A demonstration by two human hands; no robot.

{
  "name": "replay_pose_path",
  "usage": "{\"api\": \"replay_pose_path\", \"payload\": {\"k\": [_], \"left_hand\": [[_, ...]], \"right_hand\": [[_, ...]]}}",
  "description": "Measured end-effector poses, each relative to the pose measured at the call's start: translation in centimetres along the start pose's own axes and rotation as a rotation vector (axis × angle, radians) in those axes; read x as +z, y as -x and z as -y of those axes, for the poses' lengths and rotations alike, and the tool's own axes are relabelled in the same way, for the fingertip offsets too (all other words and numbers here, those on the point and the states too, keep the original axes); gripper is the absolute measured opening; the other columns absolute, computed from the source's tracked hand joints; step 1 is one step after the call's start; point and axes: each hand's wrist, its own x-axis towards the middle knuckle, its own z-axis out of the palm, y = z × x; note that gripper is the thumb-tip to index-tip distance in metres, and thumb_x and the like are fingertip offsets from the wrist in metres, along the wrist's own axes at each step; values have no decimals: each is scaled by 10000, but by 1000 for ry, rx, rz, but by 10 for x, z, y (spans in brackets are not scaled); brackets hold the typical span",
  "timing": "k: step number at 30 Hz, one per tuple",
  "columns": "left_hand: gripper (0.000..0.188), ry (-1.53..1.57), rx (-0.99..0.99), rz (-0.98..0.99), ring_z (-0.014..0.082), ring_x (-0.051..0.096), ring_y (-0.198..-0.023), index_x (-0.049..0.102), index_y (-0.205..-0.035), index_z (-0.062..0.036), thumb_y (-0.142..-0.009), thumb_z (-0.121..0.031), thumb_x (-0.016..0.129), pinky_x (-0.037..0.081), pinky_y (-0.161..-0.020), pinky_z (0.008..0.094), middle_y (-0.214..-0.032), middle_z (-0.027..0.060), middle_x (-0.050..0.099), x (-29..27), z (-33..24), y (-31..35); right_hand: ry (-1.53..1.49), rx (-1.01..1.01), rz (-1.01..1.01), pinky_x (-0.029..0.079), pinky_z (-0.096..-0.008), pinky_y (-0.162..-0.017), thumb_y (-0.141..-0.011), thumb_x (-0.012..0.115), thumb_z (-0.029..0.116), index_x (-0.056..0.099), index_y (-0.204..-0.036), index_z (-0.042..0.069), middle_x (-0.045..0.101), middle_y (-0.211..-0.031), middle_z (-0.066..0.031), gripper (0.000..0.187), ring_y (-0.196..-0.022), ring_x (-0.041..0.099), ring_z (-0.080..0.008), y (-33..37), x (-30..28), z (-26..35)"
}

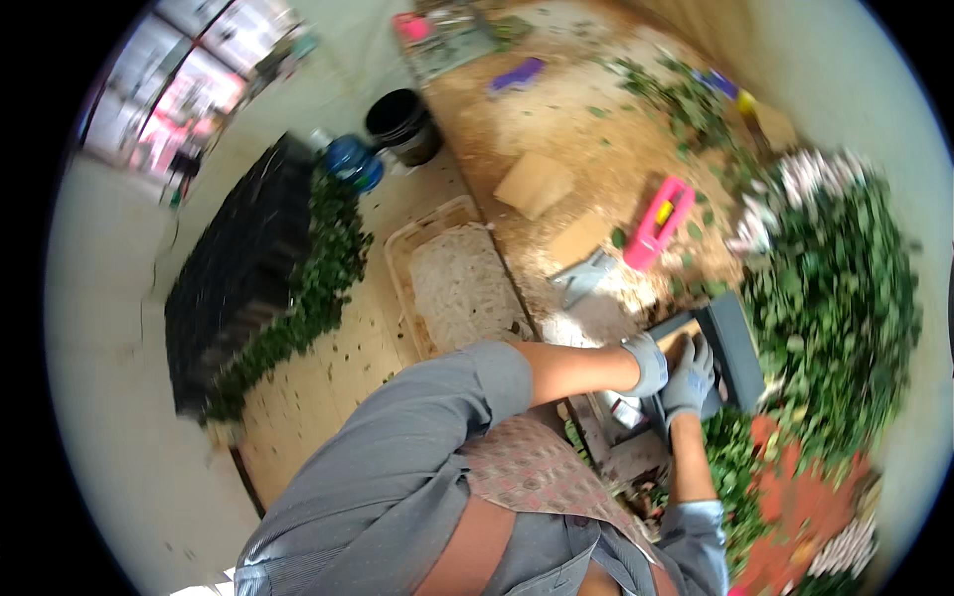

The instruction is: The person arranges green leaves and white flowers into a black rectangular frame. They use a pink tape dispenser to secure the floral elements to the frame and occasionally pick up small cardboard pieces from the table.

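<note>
While both our gloved hands were at the dark gray box [737, 372], it sat at the near right of the table [586, 119], tilted in our view, its raised side standing to the right of our fingers. Our right hand [690, 382] lay over it with the fingers stretched out and slightly apart; our left hand [647, 366] came across from the left just beside it, its fingertips partly hidden, so we could not tell whether they pinched anything. A small white container [626, 412] lay close below our wrists.

Room to the right was tight, because a big heap of leafy stems [835, 308] crowded up near the box's outer side. Leftward, our own forearm crossed the table's left edge, which ran away from us on a slant. Past that edge stood a pale tray [396, 260], filled with whitish material. The broadest stretch of tabletop lay farther off, dotted with leaf bits.

Before it, a gray tool [586, 278], a pink holder [660, 223] and a piece of cardboard [535, 185] stood in the way. Farther out we had a purple piece [517, 75], a black bucket [402, 129], a blue bottle [354, 164] and a dark crate [238, 268] with greenery along its side.
</note>
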Motion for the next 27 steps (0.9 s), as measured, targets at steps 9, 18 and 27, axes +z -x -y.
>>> {"api": "replay_pose_path", "payload": {"k": [9, 18, 27], "left_hand": [[263, 93, 32, 145, 325, 757, -859, 796, -995, -71, -808, -231, 703, 576, -689, 495, -950, 125, 780, -15, 2, -4], [200, 114, 91, 139, 320, 731, -972, 761, -969, -101, -896, -232, 628, 579, -816, 456, -1017, 108, 755, -7, 10, -4], [292, 95, 204, 160, 309, 671, -1066, 703, -1128, -127, -852, -139, 609, 543, -900, 452, -1149, 108, 710, -24, 18, 0]], "right_hand": [[-35, -9, 3, 352, -483, -1155, -873, 682, 158, 516, -1422, 87, 402, -1551, -180, 578, -1432, 373, -383, -5, 5, -10], [-66, 41, 37, 315, -578, -1113, -867, 674, 312, 520, -1450, 90, 408, -1552, -194, 643, -1428, 363, -399, 0, -18, 8], [-133, 53, -124, 349, -512, -1116, -900, 650, 319, 555, -1389, 77, 462, -1507, -203, 554, -1401, 435, -356, 2, -11, 4]]}}
